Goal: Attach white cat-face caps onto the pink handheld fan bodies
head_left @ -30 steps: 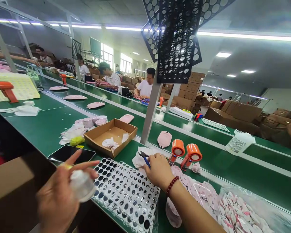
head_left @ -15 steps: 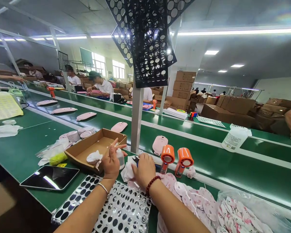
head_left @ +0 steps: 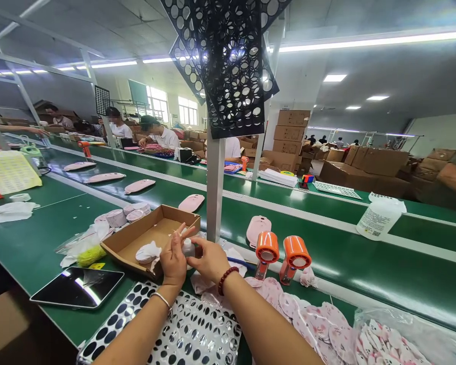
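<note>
My left hand (head_left: 175, 261) is at the front right corner of a cardboard tray (head_left: 116, 246), its fingers closed around something thin and pale, too small to name. Close on its right, my right hand (head_left: 209, 261) has thumb and fingers at a small translucent bottle (head_left: 188, 247) with a whitish cap, gripping it between them. A white cloth (head_left: 235, 258) lies behind my right wrist, with a dark blue tool handle (head_left: 243, 262) on it. Below my forearms is a sheet of black round stickers (head_left: 186, 324). Inside the tray sits a white wrapped bundle (head_left: 147, 252).
Two orange handheld fans (head_left: 267, 248) (head_left: 296, 253) stand to the right, beside pink round pieces (head_left: 311, 314) and a filled plastic bag (head_left: 387, 339). A tablet (head_left: 78, 287) lies left. A metal post (head_left: 215, 192) rises behind the tray. Pink panels (head_left: 140, 186) lie on the green belt.
My right hand has moved left from the cloth and dark blue tool to the small bottle beside my left hand. The tool now lies on the cloth. The view has shifted slightly.
</note>
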Action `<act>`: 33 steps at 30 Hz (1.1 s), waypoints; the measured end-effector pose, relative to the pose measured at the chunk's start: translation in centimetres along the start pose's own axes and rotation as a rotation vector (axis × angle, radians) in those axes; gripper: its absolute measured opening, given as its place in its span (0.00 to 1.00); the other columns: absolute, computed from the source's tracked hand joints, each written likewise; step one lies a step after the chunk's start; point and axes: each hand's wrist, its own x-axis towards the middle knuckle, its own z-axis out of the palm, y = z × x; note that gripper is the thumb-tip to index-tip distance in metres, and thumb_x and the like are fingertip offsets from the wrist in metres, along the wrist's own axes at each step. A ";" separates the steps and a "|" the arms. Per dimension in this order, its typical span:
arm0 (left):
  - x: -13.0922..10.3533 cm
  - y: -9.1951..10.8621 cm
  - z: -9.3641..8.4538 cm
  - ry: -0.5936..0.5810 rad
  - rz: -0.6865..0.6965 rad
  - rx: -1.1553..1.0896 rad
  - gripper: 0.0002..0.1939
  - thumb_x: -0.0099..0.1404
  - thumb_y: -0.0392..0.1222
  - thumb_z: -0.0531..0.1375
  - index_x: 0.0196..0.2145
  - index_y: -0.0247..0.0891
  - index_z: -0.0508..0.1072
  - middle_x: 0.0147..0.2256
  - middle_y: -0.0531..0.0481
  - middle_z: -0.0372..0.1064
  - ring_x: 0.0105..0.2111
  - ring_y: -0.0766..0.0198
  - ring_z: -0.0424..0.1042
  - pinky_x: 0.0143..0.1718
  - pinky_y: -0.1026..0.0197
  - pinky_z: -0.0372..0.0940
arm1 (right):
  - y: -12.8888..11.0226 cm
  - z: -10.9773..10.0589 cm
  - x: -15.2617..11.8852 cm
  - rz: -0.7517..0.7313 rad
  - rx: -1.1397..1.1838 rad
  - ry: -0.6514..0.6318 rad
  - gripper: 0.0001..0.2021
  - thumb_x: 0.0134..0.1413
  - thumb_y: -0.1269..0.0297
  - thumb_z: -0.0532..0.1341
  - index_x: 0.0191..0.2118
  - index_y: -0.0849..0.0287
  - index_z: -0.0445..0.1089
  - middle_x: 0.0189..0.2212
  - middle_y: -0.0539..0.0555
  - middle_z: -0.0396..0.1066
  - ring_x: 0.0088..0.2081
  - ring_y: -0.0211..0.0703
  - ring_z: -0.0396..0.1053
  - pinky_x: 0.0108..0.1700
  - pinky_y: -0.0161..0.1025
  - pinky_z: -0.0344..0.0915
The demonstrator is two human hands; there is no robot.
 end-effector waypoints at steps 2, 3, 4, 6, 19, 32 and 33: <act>0.1 -0.8 -0.1 -0.027 -0.042 -0.053 0.25 0.71 0.60 0.55 0.54 0.38 0.72 0.49 0.42 0.74 0.46 0.53 0.75 0.51 0.41 0.70 | 0.2 0.3 0.2 0.037 -0.050 0.004 0.20 0.55 0.60 0.67 0.54 0.44 0.72 0.39 0.45 0.80 0.42 0.42 0.78 0.41 0.35 0.68; 0.2 -1.1 -0.1 -0.034 -0.059 -0.077 0.25 0.71 0.60 0.56 0.55 0.38 0.71 0.49 0.42 0.74 0.46 0.53 0.76 0.50 0.42 0.70 | 0.3 0.4 0.4 0.061 -0.079 0.006 0.20 0.55 0.59 0.68 0.54 0.45 0.72 0.39 0.46 0.80 0.42 0.44 0.78 0.40 0.36 0.68; 0.2 -1.5 -0.3 -0.036 -0.073 -0.097 0.25 0.71 0.59 0.56 0.55 0.38 0.71 0.50 0.42 0.74 0.46 0.53 0.75 0.50 0.42 0.70 | 0.3 0.6 0.5 0.084 -0.109 0.010 0.20 0.54 0.58 0.68 0.54 0.47 0.72 0.39 0.47 0.81 0.42 0.46 0.78 0.40 0.37 0.68; 0.3 -2.0 -0.6 -0.035 -0.088 -0.120 0.24 0.71 0.59 0.57 0.54 0.38 0.71 0.52 0.41 0.73 0.48 0.52 0.74 0.51 0.41 0.70 | 0.3 1.0 0.9 0.115 -0.170 0.023 0.22 0.55 0.57 0.67 0.55 0.49 0.70 0.41 0.51 0.81 0.44 0.49 0.78 0.42 0.40 0.68; 1.9 -3.4 -1.2 -0.173 -0.080 0.077 0.21 0.70 0.55 0.59 0.52 0.38 0.73 0.54 0.41 0.72 0.54 0.50 0.71 0.56 0.38 0.65 | -0.2 1.4 1.6 0.092 -0.310 0.035 0.21 0.60 0.59 0.64 0.58 0.53 0.67 0.50 0.55 0.78 0.51 0.52 0.75 0.47 0.45 0.69; 2.4 -3.0 -1.7 -0.342 0.029 0.283 0.20 0.70 0.54 0.60 0.53 0.39 0.73 0.56 0.41 0.71 0.56 0.49 0.70 0.58 0.36 0.63 | 0.3 1.8 1.8 0.086 -0.287 0.051 0.23 0.60 0.59 0.64 0.60 0.50 0.66 0.50 0.55 0.77 0.51 0.52 0.75 0.48 0.45 0.69; 2.4 -3.1 -1.8 -0.345 0.036 0.288 0.20 0.70 0.54 0.60 0.53 0.39 0.73 0.56 0.41 0.71 0.56 0.49 0.70 0.58 0.36 0.63 | 0.3 1.8 1.8 0.087 -0.286 0.053 0.23 0.59 0.58 0.64 0.59 0.50 0.66 0.50 0.55 0.77 0.51 0.52 0.75 0.47 0.45 0.69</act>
